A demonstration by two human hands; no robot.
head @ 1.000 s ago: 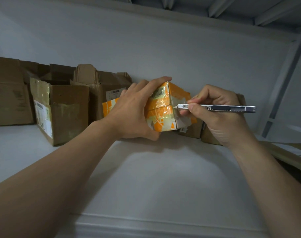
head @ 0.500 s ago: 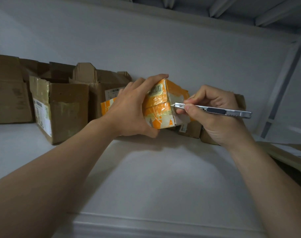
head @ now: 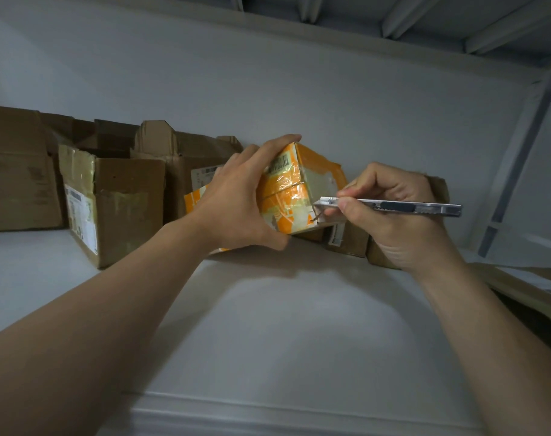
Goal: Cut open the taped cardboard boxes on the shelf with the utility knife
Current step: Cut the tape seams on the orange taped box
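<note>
gripping an orange-taped box [head: 296, 187] on the white shelf [head: 268, 309], the left hand [head: 236, 199] is steadying it while the right hand [head: 393, 215] is pinching a utility knife [head: 390, 206], blade touching its corner.

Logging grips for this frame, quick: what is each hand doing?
Left hand: grips the orange-taped box, tilted on the shelf.
Right hand: pinches the knife, tip at the box.
</note>
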